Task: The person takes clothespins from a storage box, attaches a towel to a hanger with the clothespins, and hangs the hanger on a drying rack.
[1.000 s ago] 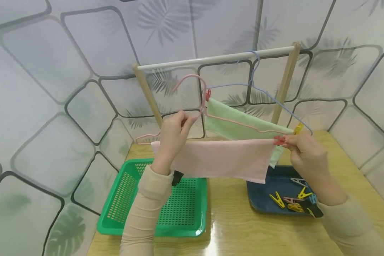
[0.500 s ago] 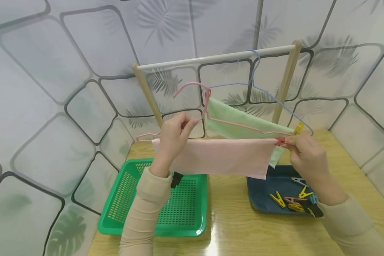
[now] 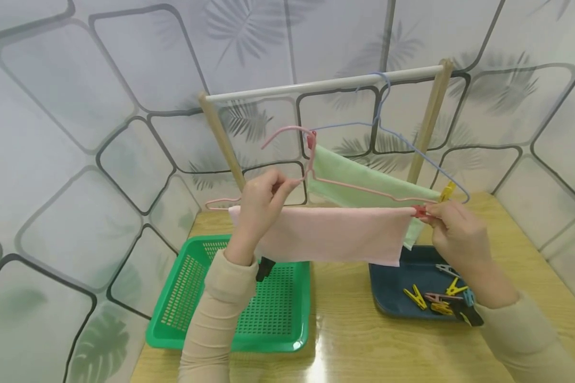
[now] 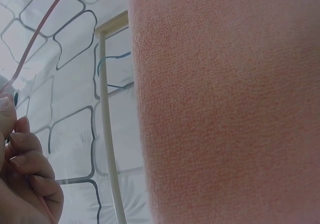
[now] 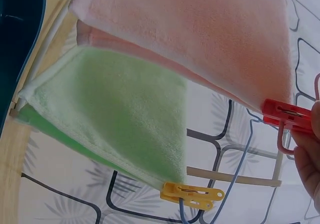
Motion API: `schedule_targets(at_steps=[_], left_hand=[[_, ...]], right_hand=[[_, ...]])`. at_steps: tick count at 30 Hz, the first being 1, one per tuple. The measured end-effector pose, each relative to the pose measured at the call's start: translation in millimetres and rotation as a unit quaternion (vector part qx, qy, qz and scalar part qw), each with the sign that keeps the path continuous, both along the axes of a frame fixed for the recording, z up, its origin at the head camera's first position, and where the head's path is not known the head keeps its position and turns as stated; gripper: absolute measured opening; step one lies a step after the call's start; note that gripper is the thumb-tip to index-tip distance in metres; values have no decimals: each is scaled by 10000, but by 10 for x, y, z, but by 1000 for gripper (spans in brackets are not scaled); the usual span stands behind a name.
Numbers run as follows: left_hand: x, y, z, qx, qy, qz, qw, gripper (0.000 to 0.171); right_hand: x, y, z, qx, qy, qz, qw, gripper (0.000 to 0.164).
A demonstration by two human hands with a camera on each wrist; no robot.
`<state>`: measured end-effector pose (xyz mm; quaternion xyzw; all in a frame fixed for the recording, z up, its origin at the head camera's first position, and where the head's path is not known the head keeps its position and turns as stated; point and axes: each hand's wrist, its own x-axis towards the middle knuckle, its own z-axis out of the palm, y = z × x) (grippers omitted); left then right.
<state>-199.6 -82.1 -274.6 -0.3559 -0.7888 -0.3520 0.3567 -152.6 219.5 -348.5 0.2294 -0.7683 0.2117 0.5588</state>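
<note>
My left hand (image 3: 261,210) grips a pink hanger (image 3: 359,187) just beside its neck, fingers curled round the wire. A pink towel (image 3: 335,234) hangs folded over the hanger's lower bar; its left part is behind my left hand and wrist. At the towel's upper right corner, my right hand (image 3: 460,231) pinches a red clothespin (image 5: 285,115), which sits on towel and wire together. Behind, a light green towel (image 3: 364,178) hangs from a blue hanger (image 3: 424,158) by a red clothespin (image 3: 311,141) and a yellow clothespin (image 5: 192,194).
A rack with a white rail (image 3: 326,85) and wooden posts stands at the back and bears the blue hanger. Below left is a green basket (image 3: 299,319). Below right, a dark blue tray (image 3: 388,290) contains several clothespins (image 3: 415,297). Patterned walls enclose the wooden table (image 3: 354,346).
The pink hanger's hook has tipped lower and slightly right. The pink towel's lower edge has risen a little. Both hands keep their hold, nearly in place.
</note>
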Motion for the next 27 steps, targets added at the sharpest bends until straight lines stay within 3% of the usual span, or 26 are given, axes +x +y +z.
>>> schedule_targets(at_steps=[6,20,27], left_hand=[[7,3,7,30,-52,-16,10000,26],[14,-4,-11,206,-150,-149,9996,20],[14,7,-15,150,-120,-109,9998,21]], right_hand=[[7,41,-6,-144,-222,4,9996,5],[16,78,17,-685,-289,210,9970,11],[41,76,5,-259,-618,-62,9977,22]])
